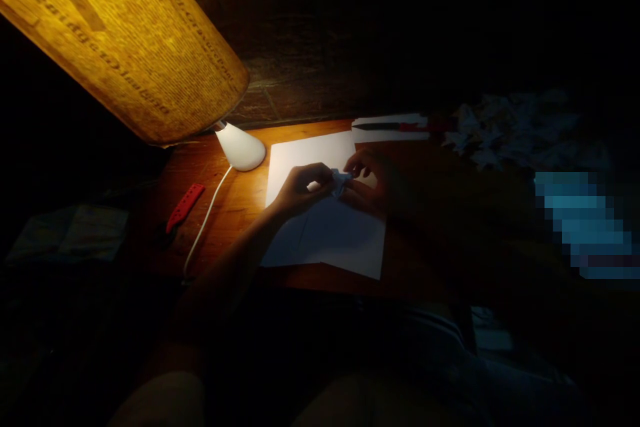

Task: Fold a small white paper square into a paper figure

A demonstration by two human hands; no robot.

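Observation:
A small folded piece of white paper (340, 182) is held up between my two hands above white sheets of paper (320, 230) on the wooden table. My left hand (307, 185) pinches its left side between thumb and fingers. From the right, my right hand (367, 180) has closed fingers on its other side; shadow hides part of this hand. The exact folded shape is too small and dim to make out.
A glowing lampshade (135, 47) with a white base (241, 147) and cord stands left. A red perforated object (185, 207) lies near it. Behind the hands, a dark-bladed knife (380, 126) rests on paper. Crumpled-looking white paper pieces (500, 133) are heaped right, near a pixelated bright patch (583, 223).

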